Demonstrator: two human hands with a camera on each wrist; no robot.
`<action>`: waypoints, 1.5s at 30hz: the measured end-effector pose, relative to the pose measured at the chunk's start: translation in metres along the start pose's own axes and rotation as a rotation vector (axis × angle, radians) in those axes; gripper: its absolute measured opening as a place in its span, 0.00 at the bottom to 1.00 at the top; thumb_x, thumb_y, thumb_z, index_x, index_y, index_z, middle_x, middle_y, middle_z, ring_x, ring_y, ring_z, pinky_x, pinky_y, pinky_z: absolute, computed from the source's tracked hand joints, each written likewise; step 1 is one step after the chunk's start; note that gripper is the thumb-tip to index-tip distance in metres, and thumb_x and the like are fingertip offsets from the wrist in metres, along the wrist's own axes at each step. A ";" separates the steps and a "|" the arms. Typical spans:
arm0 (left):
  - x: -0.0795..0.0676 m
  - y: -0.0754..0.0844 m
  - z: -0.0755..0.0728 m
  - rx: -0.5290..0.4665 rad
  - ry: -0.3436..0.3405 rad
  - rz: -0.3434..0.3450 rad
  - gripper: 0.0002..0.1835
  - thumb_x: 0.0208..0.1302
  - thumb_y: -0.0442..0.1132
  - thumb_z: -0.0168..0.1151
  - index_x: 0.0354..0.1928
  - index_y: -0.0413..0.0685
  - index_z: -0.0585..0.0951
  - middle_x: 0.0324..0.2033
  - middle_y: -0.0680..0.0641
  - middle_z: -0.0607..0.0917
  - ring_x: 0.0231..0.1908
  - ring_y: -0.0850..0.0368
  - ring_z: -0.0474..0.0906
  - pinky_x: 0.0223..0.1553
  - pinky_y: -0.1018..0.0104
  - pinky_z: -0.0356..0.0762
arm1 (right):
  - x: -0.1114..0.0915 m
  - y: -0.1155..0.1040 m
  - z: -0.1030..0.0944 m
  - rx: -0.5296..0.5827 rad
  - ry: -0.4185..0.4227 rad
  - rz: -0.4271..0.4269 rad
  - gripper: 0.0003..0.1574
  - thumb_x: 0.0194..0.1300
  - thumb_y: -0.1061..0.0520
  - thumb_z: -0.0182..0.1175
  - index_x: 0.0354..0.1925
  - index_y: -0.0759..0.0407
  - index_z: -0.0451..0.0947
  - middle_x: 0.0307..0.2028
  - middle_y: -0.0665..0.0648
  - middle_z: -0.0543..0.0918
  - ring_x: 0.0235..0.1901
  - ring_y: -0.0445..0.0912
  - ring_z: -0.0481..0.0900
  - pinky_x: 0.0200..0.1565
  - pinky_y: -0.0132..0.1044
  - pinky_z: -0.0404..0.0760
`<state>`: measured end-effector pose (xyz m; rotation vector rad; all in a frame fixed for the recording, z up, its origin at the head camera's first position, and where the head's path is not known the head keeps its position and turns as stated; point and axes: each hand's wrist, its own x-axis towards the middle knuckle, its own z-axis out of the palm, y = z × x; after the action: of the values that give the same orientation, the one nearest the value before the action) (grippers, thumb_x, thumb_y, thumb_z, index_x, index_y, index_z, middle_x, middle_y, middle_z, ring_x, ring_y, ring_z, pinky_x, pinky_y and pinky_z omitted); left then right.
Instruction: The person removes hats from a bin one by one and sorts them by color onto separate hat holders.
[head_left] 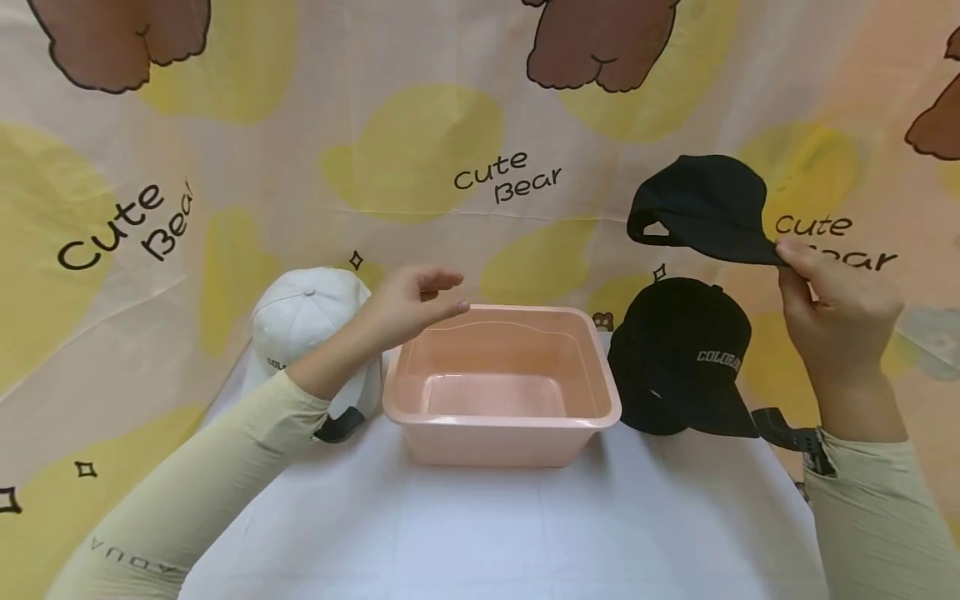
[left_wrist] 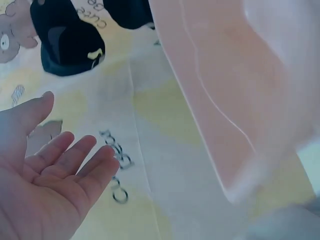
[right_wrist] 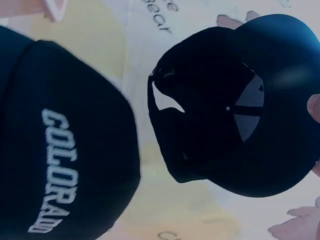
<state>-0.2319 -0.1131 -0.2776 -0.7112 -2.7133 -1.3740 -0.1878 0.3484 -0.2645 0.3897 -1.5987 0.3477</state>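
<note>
My right hand (head_left: pixel 840 312) pinches the brim of a black baseball cap (head_left: pixel 701 204), which hangs in the air at the right. The right wrist view looks into the underside of this cap (right_wrist: pixel 210 105), with its strap opening showing. Below it, a second black cap (head_left: pixel 682 358) with white lettering sits on the table. My left hand (head_left: pixel 416 304) hovers over the left rim of a pink plastic basin (head_left: pixel 502 446), fingers loose and holding nothing. Behind the left forearm stands a white cap (head_left: pixel 307 312), partly hidden by that arm. The basin has nothing in it.
A white cloth (head_left: pixel 502 533) covers the table under the basin and caps. Behind rises a patterned backdrop (head_left: pixel 420 167) with bears and lettering. The basin stands between the white cap and the lettered black cap.
</note>
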 end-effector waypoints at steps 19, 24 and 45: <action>-0.097 -0.055 0.006 0.069 0.282 0.019 0.35 0.61 0.53 0.75 0.68 0.50 0.78 0.66 0.47 0.80 0.70 0.47 0.72 0.69 0.45 0.72 | -0.044 0.033 0.008 -0.105 -0.141 0.003 0.08 0.69 0.63 0.66 0.43 0.63 0.90 0.36 0.65 0.90 0.26 0.66 0.84 0.25 0.56 0.75; -0.111 -0.066 0.012 0.056 0.326 0.052 0.35 0.60 0.48 0.77 0.69 0.47 0.77 0.66 0.45 0.80 0.69 0.49 0.72 0.69 0.49 0.73 | -0.052 0.035 0.007 -0.093 -0.183 -0.027 0.09 0.68 0.65 0.65 0.44 0.64 0.90 0.38 0.66 0.90 0.31 0.66 0.85 0.29 0.60 0.79; -0.136 -0.111 0.055 -0.023 0.247 -0.057 0.54 0.53 0.54 0.80 0.77 0.40 0.63 0.78 0.44 0.61 0.78 0.46 0.55 0.76 0.59 0.57 | -0.091 0.025 -0.013 -0.113 -0.226 -0.060 0.10 0.59 0.69 0.69 0.42 0.68 0.89 0.37 0.66 0.90 0.26 0.66 0.85 0.24 0.57 0.77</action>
<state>-0.1448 -0.1795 -0.4251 -0.4350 -2.5465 -1.4021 -0.1827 0.3808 -0.3542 0.3995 -1.8143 0.1703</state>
